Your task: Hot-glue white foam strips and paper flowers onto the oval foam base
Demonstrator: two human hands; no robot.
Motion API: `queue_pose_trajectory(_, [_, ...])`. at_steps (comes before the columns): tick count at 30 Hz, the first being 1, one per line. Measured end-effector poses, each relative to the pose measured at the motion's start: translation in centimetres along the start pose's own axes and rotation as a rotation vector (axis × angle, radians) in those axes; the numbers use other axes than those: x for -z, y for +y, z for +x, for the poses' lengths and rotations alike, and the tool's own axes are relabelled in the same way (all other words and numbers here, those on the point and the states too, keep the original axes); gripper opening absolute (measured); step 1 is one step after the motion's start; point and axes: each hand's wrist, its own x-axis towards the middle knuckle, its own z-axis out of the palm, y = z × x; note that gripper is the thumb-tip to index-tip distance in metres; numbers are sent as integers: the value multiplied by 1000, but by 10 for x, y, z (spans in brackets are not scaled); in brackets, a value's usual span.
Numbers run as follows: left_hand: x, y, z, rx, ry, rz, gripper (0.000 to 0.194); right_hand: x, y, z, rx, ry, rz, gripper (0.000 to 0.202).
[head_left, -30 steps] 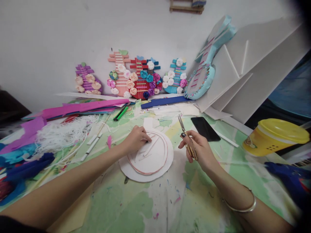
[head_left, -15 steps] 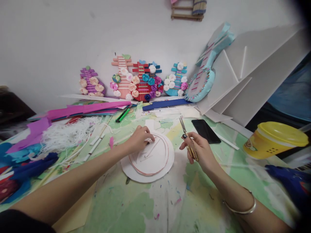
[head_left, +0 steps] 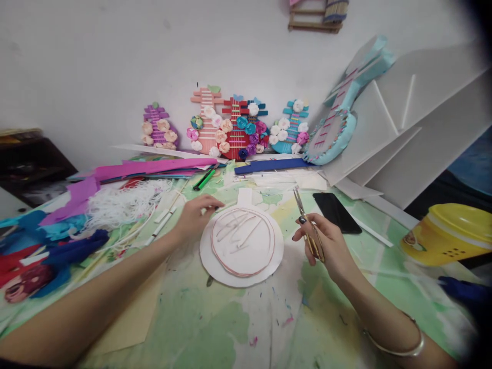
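Note:
My right hand (head_left: 326, 241) is closed round the gold handles of a pair of scissors (head_left: 299, 202), whose blades point up and away from me. Just left of it, a round white board (head_left: 246, 279) with a short tab at its far side lies flat. A smaller white disc (head_left: 265, 246) rests on it, with a reddish line round its edge and thin strokes across the middle. Beside the board's left edge hovers my left hand (head_left: 197, 218), slightly blurred, fingers stretched to the right. Nothing shows in it.
Small decorated lutes (head_left: 234, 128) lean along the wall, with a larger pale-blue lute (head_left: 338, 133) at right. A phone (head_left: 336, 212) and yellow bucket (head_left: 448, 233) stand to the right. At left lie white cord (head_left: 123, 205), coloured paper (head_left: 154, 166) and a green cutter (head_left: 205, 179).
My left hand has drawn back leftward off the discs, uncovering the strokes on the inner one. The scissors stay in my right hand. The whole view has shifted a little.

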Motion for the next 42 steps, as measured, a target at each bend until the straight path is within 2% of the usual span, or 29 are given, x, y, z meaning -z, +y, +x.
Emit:
queue_pose_trajectory(2, [22, -33, 2, 74, 22, 182, 26, -1, 0, -1, 1, -11, -21, 37])
queue_pose_trajectory(3, [33, -52, 4, 80, -8, 288, 30, -2, 1, -1, 1, -17, -35, 37])
queue_pose_trajectory(5, [50, -86, 8, 66, -115, 459, 37, -2, 2, 0, 0, -24, -59, 37])
queue_pose_trajectory(6, [55, -100, 10, 24, -206, 490, 40, -3, 2, 0, -2, -23, -67, 37])
queue_pose_trajectory(8, [61, -119, 14, -20, -290, 484, 39, -3, 3, 2, -6, -14, -72, 38])
queue_pose_trajectory(11, [59, -126, 17, -76, -351, 453, 34, -2, 3, 3, -10, 2, -58, 38])
queue_pose_trajectory(15, [56, -120, 23, -110, -386, 444, 27, -1, 3, 3, -1, 2, -41, 37])
queue_pose_trajectory(19, [61, -112, 27, -123, -386, 452, 21, 0, 4, 3, 6, -3, -36, 37])
queue_pose_trajectory(24, [70, -89, 35, -105, -283, 443, 18, 1, 2, 3, 4, 2, -18, 37])
queue_pose_trajectory(26, [71, -70, 38, -82, -209, 419, 21, 1, 1, 2, 5, 2, -14, 37])
queue_pose_trajectory(29, [63, -24, 39, -37, -142, 351, 24, -1, 0, 1, -2, -6, -18, 36])
queue_pose_trajectory(30, [58, -6, 38, -12, -153, 289, 25, -1, -1, 1, -5, -7, -23, 36])
queue_pose_trajectory(33, [38, 49, 32, 185, -332, -258, 22, -2, 0, 1, -9, -3, -35, 35])
queue_pose_trajectory(35, [21, 76, 29, 226, -388, -401, 15, -1, 0, 2, -1, 0, -39, 35])
queue_pose_trajectory(38, [-6, 96, 26, 250, -443, -344, 7, 1, 3, 3, 21, 4, -47, 36])
queue_pose_trajectory(42, [-39, 94, 27, 204, -450, -107, 9, 2, 5, 4, 34, 4, -42, 35])
